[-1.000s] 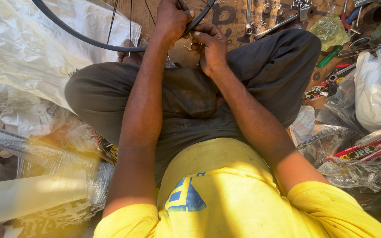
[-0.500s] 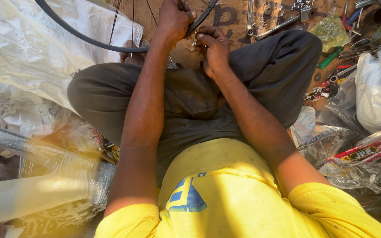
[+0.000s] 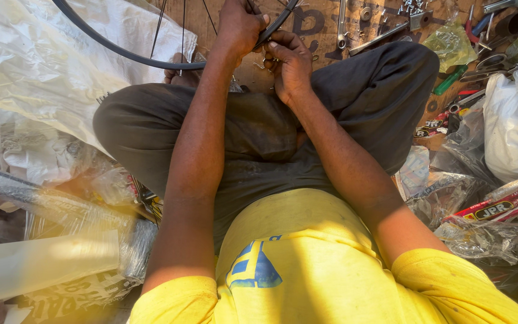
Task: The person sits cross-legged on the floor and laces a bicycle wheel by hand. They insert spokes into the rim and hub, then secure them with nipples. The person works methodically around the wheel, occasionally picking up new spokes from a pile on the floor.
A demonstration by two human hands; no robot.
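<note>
yellow t-shirt [image 3: 307, 264] with blue triangular mark, dark grey trousers [image 3: 259, 132], perhaps dusty, bare forearms

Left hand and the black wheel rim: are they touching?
Touching. The head view shows the left hand wrapped over the black wheel rim, fingers curled around its edge.
</note>
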